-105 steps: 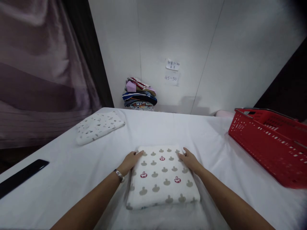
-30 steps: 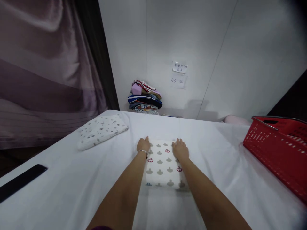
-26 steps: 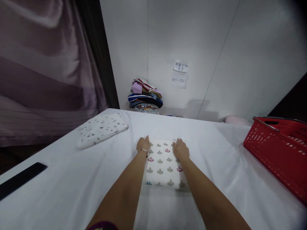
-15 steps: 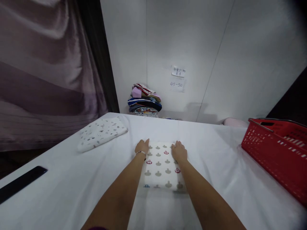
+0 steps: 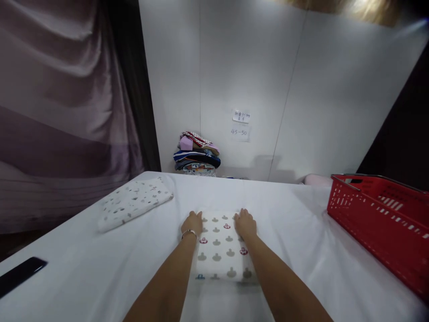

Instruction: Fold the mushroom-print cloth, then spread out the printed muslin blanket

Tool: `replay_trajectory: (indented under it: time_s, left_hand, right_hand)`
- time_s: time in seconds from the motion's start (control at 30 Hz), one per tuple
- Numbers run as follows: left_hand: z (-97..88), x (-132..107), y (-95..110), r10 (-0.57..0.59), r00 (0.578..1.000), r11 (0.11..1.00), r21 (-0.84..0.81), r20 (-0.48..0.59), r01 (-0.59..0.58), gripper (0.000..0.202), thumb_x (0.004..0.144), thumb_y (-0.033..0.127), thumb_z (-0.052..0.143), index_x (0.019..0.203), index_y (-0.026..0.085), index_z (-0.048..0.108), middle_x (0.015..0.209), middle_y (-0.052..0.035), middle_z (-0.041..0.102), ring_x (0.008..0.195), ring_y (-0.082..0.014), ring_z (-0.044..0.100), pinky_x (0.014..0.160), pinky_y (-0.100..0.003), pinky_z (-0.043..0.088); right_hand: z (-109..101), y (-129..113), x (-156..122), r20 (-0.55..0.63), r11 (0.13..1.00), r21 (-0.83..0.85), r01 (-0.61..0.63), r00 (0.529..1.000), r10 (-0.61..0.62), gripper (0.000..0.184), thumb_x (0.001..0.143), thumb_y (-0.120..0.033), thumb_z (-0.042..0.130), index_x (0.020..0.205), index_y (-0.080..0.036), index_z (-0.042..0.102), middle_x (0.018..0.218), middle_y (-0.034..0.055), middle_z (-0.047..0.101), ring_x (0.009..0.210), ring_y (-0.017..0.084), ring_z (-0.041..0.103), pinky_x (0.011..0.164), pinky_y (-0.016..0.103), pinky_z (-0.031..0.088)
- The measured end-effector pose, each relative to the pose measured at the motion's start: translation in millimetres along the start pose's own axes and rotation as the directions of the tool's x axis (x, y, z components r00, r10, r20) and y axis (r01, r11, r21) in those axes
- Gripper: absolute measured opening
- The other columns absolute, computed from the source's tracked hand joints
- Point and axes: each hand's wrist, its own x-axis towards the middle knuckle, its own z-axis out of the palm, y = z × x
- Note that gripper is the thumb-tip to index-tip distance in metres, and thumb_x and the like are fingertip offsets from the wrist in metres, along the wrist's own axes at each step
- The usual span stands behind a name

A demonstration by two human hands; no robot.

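A white folded cloth printed with grey, red and blue pacifier-like shapes lies flat in front of me. My left hand, with a bracelet at the wrist, grips its far left edge, fingers curled and thumb along the cloth. At the far right corner my right hand holds the opposite edge, its fingers bent; their tips are partly hidden. Further left lies another folded white cloth with small grey and dark prints, apart from both hands.
A white sheet covers the table. A red plastic basket stands at the right, and a dark flat object lies at the left edge. Behind the table rises a stack of folded fabrics by the wall. A curtain hangs at left.
The view has tilted up and slightly to the right, so everything appears lower and further left. Both hands stay at the same edges of the folded cloth, which looks unchanged.
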Motion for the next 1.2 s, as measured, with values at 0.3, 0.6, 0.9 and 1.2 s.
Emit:
replay_trajectory:
  time_s: [0.3,0.6,0.9,1.2]
  left_hand:
    - [2.1,-41.4,-2.5,0.374,0.927,0.905,0.227,-0.020,-0.360,0.055,0.087,0.044,0.034,0.133,0.014,0.037,0.148,-0.0133,0.024,0.137,-0.0261,0.016,0.109,-0.046,0.016]
    - [9.1,-47.0,-14.6,0.387,0.902,0.901,0.129,0.192,-0.414,0.064,0.085,0.052,0.030,0.138,0.016,0.030,0.151,-0.0090,0.014,0.139,-0.0252,0.007,0.107,-0.046,0.022]
    - [-17.8,-73.5,-34.6,0.150,0.983,0.989,-0.003,0.104,-0.151,0.050,0.084,0.047,0.036,0.119,0.013,0.047,0.120,-0.0175,0.056,0.111,-0.0273,0.053,0.091,-0.036,0.039]
    - [-23.7,-88.9,-38.7,-0.012,0.990,0.982,-0.184,0.140,0.037,0.056,0.081,0.047,0.047,0.123,0.011,0.042,0.121,-0.0225,0.055,0.112,-0.0324,0.053,0.090,-0.041,0.040]
  right_hand:
    - [-26.1,4.6,-9.5,0.144,0.997,0.057,0.047,0.988,-0.055,0.055,0.091,-0.037,0.028,0.142,-0.017,0.025,0.149,0.0117,0.020,0.137,0.025,0.016,0.104,0.045,0.021]
    - [-24.5,25.1,-33.8,0.229,0.974,0.164,0.156,0.954,-0.192,0.054,0.090,-0.041,0.033,0.138,-0.018,0.033,0.150,0.0076,0.018,0.138,0.022,0.010,0.108,0.046,0.015]
    - [-32.8,83.5,-96.9,0.212,0.759,0.633,-0.153,0.977,0.020,0.064,0.076,-0.037,0.054,0.135,-0.017,0.039,0.134,0.0088,0.048,0.117,0.022,0.050,0.097,0.030,0.039]
    - [-39.5,91.1,-103.7,0.234,0.736,0.662,-0.139,0.972,-0.027,0.083,0.069,-0.024,0.059,0.143,-0.014,0.022,0.095,0.0052,0.066,0.081,0.019,0.063,0.073,0.030,0.050]
